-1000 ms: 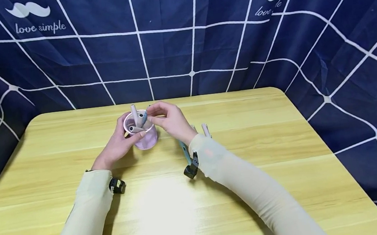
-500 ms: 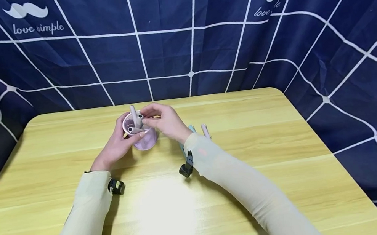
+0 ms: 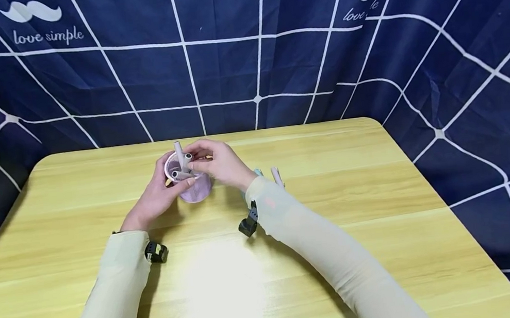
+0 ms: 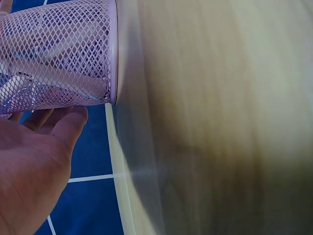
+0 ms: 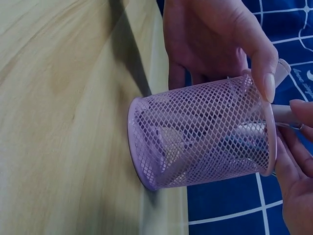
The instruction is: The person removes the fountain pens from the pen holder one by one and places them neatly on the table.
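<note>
A lilac mesh pen cup [image 3: 196,190] stands upright near the table's far edge, holding several pens. My left hand [image 3: 158,195] grips it from the left, with the thumb over the rim in the right wrist view. Pale grey pens [image 3: 179,150] stick out of the top. At the mouth of the cup, my right hand [image 3: 218,163] has thumb and fingers pinched together around a pen [image 5: 283,113] with a metal clip. Its fingertips hide much of that pen in the head view. Bluish parts show through the mesh [image 5: 210,132] in the right wrist view.
To the right of the cup lie a pale pen [image 3: 277,177] and a light-blue pen [image 3: 258,172], partly hidden by my right wrist. The wooden table [image 3: 331,171] ends at a dark blue curtain [image 3: 227,68] with white lines. Each wrist carries a small black camera.
My right hand has moved slightly left and further over the cup. The blue pen seen at its fingertips a second ago is hidden now in the head view. The left hand keeps its grip.
</note>
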`<action>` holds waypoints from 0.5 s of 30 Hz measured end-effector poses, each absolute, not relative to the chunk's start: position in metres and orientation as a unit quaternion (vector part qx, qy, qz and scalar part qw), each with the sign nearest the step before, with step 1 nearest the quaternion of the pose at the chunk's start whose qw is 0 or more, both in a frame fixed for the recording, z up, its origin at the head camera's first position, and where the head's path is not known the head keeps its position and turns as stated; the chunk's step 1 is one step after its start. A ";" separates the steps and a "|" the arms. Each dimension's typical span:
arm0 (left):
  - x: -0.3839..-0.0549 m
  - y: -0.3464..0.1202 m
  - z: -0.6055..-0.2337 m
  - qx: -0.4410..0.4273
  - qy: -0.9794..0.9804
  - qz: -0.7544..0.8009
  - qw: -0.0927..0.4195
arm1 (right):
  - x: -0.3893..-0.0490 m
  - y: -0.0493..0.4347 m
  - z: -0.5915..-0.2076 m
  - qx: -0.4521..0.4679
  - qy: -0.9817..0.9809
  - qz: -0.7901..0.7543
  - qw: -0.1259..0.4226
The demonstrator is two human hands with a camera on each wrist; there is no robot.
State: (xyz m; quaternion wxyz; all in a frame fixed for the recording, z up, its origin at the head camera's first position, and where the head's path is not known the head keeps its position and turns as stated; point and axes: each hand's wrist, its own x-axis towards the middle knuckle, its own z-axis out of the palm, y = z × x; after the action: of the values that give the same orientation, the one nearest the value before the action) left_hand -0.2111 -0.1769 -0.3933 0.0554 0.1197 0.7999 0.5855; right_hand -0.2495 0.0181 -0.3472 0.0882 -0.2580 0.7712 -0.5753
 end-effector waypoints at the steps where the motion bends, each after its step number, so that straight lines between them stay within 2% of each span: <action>1: -0.211 -0.177 -0.393 0.120 0.800 0.585 0.056 | -0.250 0.018 -0.347 -0.258 0.771 -0.575 0.088; 15: -0.211 -0.176 -0.391 0.122 0.796 0.590 0.053 | -0.251 0.017 -0.347 -0.247 0.771 -0.581 0.080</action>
State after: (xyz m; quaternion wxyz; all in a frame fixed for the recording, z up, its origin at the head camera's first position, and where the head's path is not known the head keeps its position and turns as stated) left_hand -0.2111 -0.1759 -0.3912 0.0531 0.1215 0.7961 0.5904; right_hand -0.2514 0.0172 -0.3474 0.0797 -0.2474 0.7715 -0.5807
